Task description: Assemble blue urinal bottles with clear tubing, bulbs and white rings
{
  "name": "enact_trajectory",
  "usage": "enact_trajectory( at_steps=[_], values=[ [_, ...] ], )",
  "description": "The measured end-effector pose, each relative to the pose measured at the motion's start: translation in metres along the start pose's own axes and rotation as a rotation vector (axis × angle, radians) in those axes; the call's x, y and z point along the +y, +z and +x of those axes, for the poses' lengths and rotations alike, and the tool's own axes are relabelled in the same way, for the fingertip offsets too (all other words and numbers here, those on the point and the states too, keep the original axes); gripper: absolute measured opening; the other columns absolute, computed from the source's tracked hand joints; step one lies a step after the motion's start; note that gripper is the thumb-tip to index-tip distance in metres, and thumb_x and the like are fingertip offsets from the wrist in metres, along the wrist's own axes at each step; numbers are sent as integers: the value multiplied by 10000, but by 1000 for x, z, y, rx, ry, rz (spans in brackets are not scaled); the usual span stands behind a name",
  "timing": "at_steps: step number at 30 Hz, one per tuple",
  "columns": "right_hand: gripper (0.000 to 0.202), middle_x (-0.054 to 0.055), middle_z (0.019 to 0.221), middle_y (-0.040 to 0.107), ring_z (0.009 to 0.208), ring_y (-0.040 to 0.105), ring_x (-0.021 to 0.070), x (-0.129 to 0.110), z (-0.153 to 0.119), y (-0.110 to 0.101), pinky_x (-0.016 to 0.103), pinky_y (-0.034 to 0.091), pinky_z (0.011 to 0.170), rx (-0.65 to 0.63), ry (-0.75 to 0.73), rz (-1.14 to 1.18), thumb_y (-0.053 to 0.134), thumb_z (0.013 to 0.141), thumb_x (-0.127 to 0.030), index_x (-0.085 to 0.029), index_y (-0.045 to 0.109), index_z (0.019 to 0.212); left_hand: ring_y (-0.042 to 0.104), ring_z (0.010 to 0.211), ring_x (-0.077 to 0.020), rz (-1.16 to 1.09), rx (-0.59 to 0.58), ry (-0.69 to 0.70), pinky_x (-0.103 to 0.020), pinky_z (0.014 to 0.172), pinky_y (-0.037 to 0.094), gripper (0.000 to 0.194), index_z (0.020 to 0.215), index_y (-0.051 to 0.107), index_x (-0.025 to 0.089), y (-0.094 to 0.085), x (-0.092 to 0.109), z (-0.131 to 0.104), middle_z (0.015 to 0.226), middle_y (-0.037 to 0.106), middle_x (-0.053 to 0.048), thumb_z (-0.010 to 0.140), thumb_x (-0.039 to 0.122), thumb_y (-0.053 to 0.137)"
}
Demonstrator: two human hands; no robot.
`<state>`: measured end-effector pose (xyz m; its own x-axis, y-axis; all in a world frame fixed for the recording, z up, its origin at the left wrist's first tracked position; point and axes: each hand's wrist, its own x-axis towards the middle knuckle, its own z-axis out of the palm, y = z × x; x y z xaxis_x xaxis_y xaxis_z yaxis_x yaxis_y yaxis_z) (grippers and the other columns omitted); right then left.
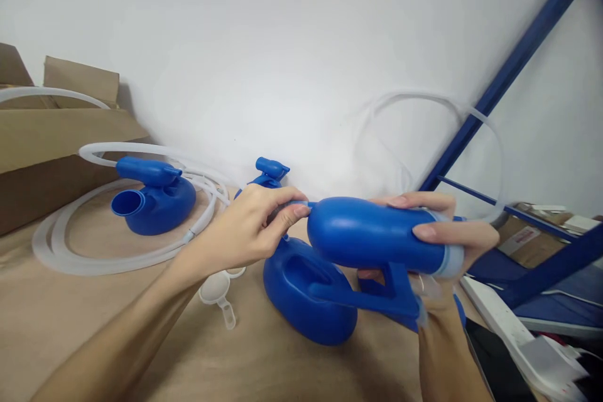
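White wall behind, tan counter (70,326) below. Big blue bottle (372,235) is held above the counter: right hand (443,232) wrapped around its capped end, left hand (254,226) pinching its narrow tip. Small clear funnel (217,292) lies underneath.

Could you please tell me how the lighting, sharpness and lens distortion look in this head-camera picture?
Head view: soft, even light with only faint shadows; a mild sheen on the blue bottle held by the left hand and right hand; straight blue frame bars lean from wide-angle distortion; the clear tube against the white wall looks washed out and blurry.
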<state>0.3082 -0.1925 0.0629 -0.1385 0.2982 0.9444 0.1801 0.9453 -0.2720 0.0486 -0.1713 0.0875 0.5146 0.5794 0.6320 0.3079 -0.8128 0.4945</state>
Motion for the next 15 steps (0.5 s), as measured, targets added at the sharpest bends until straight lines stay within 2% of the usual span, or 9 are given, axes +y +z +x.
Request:
enact_trajectory(
  at_steps=[3, 6, 8, 10, 13, 14, 15],
  values=[
    [555, 31, 1270, 617, 1055, 702, 284, 1, 2, -2, 517, 686, 816, -137, -273, -24, 840, 785, -209, -346, 611, 1272, 441, 483, -75, -123, -174, -91, -212, 491, 335, 313, 851, 662, 153, -6, -1, 2, 571, 527, 48, 1022, 318, 458],
    [476, 54, 1272, 617, 1074, 693, 275, 2, 5, -4, 518, 692, 818, -187, -286, -43, 794, 849, -241, -311, 614, 1284, 441, 480, -80, -271, -279, -178, -214, 485, 355, 397, 797, 601, 165, -7, -5, 3, 584, 520, 45, 1047, 420, 427],
    [468, 64, 1243, 629, 1068, 689, 277, 4, 6, -6, 504, 691, 785, -185, -241, -71, 834, 816, -257, -308, 617, 1227, 487, 507, -97, -245, -273, -180, -228, 517, 400, 445, 768, 572, 174, -4, -7, 4, 601, 544, 32, 1063, 448, 384],
    [520, 59, 1203, 640, 1063, 685, 278, 8, 7, -7, 494, 677, 781, -144, -203, -133, 893, 745, -241, -318, 606, 1171, 594, 638, -139, -80, -140, -98, -264, 633, 478, 407, 832, 615, 178, 2, -9, 3, 711, 639, -8, 1070, 406, 377],
    [612, 50, 1134, 646, 1042, 675, 281, 16, 10, -11, 502, 631, 840, 12, -213, -288, 961, 627, -245, -301, 597, 1116, 652, 939, -220, 272, 281, 153, -358, 859, 501, 240, 984, 684, 190, 12, -9, 1, 1016, 724, -88, 1020, 334, 495],
    [629, 50, 1118, 645, 1038, 669, 284, 19, 10, -13, 511, 608, 869, 85, -218, -333, 971, 605, -268, -297, 594, 1108, 644, 946, -229, 355, 409, 217, -366, 860, 492, 211, 959, 689, 189, 15, -9, 0, 1020, 724, -97, 996, 326, 532],
    [641, 52, 1112, 642, 1038, 663, 290, 23, 10, -16, 523, 583, 901, 155, -213, -361, 974, 592, -294, -294, 591, 1106, 639, 885, -221, 405, 486, 238, -355, 815, 486, 216, 886, 682, 186, 17, -8, -1, 950, 720, -93, 981, 328, 550]
  ],
)
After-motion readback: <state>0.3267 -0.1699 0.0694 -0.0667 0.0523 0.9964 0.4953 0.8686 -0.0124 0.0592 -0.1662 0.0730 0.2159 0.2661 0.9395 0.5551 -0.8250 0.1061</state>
